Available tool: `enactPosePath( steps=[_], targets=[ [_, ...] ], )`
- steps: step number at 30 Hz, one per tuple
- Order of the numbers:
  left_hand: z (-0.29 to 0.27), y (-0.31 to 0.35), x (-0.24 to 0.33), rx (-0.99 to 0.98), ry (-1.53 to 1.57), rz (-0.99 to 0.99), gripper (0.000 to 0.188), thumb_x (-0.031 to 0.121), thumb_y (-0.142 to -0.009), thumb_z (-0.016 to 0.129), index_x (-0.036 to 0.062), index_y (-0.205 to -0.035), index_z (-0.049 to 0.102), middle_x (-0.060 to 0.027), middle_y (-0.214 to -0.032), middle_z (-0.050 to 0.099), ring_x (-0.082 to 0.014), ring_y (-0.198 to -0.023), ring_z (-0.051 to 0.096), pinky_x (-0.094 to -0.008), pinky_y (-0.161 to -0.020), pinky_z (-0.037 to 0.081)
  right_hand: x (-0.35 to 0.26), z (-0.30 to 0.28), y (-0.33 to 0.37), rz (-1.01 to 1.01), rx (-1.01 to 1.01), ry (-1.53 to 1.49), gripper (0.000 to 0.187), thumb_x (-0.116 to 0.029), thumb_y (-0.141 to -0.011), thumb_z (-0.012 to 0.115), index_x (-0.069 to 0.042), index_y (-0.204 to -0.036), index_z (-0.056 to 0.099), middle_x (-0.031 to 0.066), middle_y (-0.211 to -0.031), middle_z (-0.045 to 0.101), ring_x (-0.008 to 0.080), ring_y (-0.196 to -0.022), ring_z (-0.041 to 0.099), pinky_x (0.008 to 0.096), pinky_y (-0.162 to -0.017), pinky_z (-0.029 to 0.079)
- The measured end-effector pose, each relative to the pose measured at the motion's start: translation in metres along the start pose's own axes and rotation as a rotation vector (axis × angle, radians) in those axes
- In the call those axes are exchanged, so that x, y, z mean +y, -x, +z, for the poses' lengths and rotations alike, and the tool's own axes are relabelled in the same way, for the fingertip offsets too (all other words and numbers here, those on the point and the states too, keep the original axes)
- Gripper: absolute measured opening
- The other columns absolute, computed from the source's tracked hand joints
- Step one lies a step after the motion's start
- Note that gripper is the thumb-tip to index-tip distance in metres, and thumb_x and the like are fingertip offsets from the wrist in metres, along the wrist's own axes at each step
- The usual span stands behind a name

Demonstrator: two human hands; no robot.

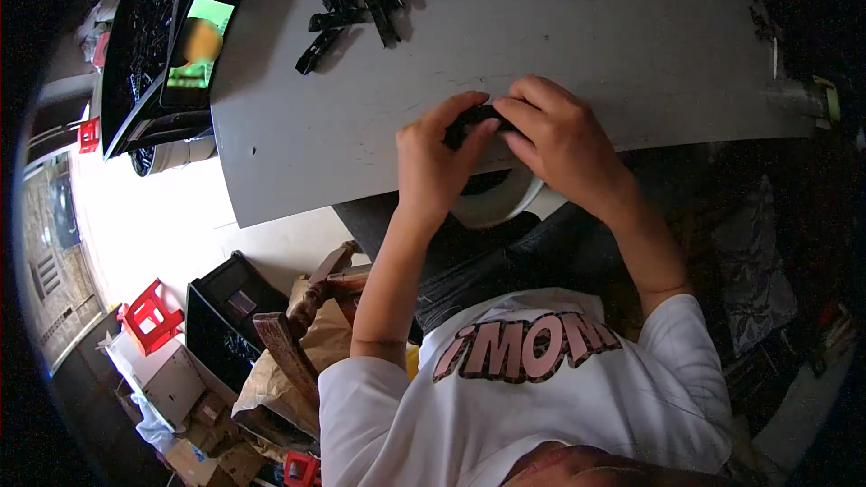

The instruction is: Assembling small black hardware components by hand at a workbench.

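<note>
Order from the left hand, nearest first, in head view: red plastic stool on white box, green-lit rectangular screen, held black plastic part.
1. Black plastic part: in the left hand.
2. Green-lit screen: upper left.
3. Red plastic stool: lower left.

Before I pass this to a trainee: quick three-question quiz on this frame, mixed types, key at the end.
1. True or false: the left hand is wide open and holds nothing.
2. Where do most of the loose black parts lie on the table? A) along the near edge; B) toward the far side; C) at the near left corner.
3. Fill in: the person's shirt is mainly ____.

Key: 1. False, it holds a black part. 2. B. 3. White.
</note>
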State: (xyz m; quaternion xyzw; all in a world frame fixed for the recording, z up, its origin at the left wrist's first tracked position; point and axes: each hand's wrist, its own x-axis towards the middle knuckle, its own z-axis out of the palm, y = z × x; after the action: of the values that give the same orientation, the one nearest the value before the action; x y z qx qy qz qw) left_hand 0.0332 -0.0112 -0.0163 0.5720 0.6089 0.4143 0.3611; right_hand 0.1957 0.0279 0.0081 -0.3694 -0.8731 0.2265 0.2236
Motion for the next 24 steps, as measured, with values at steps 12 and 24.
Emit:
enactPosePath(
  steps=[12, 24],
  targets=[
    [-0.012, 0.001, -0.008, 0.155, 0.390, 0.119, 0.015, 0.004, -0.083, 0.061, -0.0005, -0.097, 0.061, -0.0038, -0.088, 0.065, -0.0129, -0.077, 0.059, -0.0247, -0.072, 0.047, 0.041, 0.000, -0.025, 0.027, -0.103, -0.375, 0.023, -0.013, -0.079, 0.070, -0.001, -0.097, 0.063, 0.0072, -0.095, 0.061, 0.0159, -0.078, 0.057, 0.0295, -0.069, 0.048],
    [-0.027, -0.004, -0.018, 0.122, 0.492, -0.082, 0.005, 0.000, -0.082, 0.058, 0.0009, -0.086, 0.055, 0.0019, -0.074, 0.052, -0.0054, -0.070, 0.050, -0.0206, -0.061, 0.040, 0.066, 0.033, -0.061, -0.187, 0.240, 0.571, 0.028, -0.006, -0.080, 0.059, -0.003, -0.107, 0.063, 0.0065, -0.110, 0.061, 0.0242, -0.099, 0.055, 0.0388, -0.085, 0.045]
  ],
)
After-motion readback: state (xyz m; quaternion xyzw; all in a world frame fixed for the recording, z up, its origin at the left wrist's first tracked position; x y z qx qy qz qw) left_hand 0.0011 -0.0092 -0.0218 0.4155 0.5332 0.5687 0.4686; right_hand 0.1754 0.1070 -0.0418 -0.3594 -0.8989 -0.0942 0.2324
